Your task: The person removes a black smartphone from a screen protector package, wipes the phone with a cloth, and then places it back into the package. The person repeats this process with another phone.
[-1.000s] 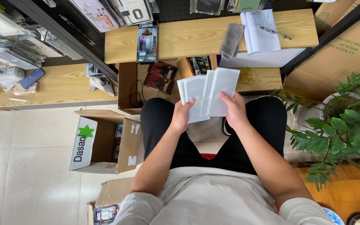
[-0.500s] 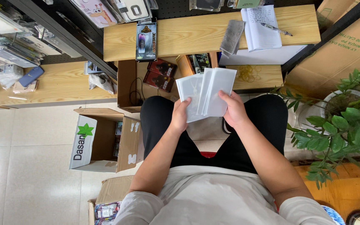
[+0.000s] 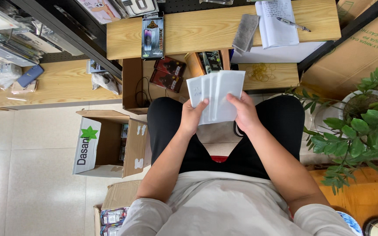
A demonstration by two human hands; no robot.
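I sit looking down at my lap in black trousers. Both hands hold a fanned stack of thin white sleeves (image 3: 217,94) above my knees. My left hand (image 3: 192,117) grips the stack's lower left edge with the thumb on top. My right hand (image 3: 243,112) holds the lower right part, its fingers spread over the front sleeve. The sleeves overlap like cards, so their back faces are hidden.
A wooden desk (image 3: 197,32) stands ahead with a boxed screen protector (image 3: 152,36), a grey cloth (image 3: 245,33), a notepad (image 3: 276,22) and a pen (image 3: 293,24). An open cardboard box (image 3: 106,142) sits on the floor at left. A potted plant (image 3: 364,122) is at right.
The fanned stack and both hands have shifted slightly, and the sleeves are spread a little differently. Little else has moved.
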